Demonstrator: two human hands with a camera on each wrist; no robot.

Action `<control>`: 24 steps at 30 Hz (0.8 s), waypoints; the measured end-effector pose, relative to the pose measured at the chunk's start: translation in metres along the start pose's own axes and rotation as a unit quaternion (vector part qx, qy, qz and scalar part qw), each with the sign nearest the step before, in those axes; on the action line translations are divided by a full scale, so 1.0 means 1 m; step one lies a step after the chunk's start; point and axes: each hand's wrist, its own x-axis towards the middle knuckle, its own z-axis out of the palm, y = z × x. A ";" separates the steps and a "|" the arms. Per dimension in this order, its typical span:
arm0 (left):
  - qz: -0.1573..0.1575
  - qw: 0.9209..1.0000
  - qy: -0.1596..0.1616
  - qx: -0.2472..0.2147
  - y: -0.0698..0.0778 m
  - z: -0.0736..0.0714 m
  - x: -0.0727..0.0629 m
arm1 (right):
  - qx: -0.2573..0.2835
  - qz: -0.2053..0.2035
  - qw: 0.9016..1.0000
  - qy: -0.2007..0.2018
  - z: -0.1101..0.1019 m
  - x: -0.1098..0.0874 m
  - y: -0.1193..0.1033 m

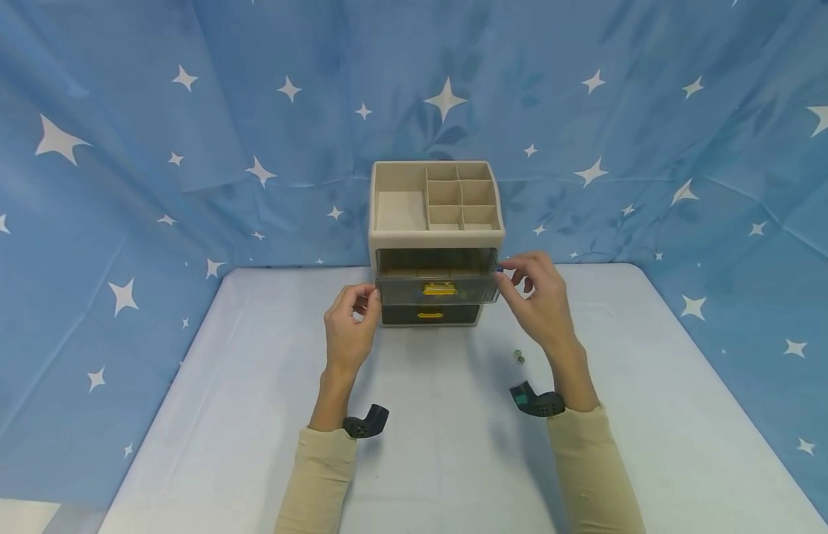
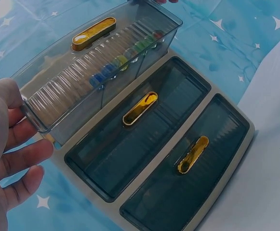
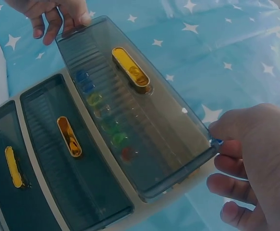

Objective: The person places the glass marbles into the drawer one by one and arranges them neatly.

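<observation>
A beige desktop organizer (image 1: pixel 436 239) stands on the table with its clear grey top drawer (image 1: pixel 403 291) pulled out. My left hand (image 1: pixel 350 326) holds the left front corner of this drawer between thumb and forefinger. My right hand (image 1: pixel 539 300) is at the drawer's right corner, pinching a small blue marble (image 3: pixel 217 142) that its fingers mostly cover. Through the clear drawer several marbles show in a row, among them a blue marble (image 2: pixel 96 79), a yellow marble (image 3: pixel 94 99), a green marble (image 3: pixel 118 140) and a red marble (image 3: pixel 127 154).
Two small marbles (image 1: pixel 518 355) lie on the white table (image 1: pixel 427 445), close to my right wrist. Lower drawers, such as the middle drawer (image 2: pixel 130 149), are closed. Divided compartments (image 1: pixel 462 194) top the organizer. A blue star-patterned cloth (image 1: pixel 287 148) hangs behind it.
</observation>
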 end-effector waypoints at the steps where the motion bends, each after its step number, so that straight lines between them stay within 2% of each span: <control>1: 0.000 1.000 0.001 -0.001 0.000 0.000 0.000 | 0.002 0.001 1.000 -0.003 0.001 0.000 0.000; 7: 0.007 1.000 0.001 -0.003 -0.001 0.000 0.000 | 0.008 0.014 1.000 -0.011 0.003 0.001 0.000; 24: -0.002 1.000 -0.003 0.002 0.000 0.000 0.000 | 0.007 0.031 0.999 -0.029 0.002 0.005 -0.002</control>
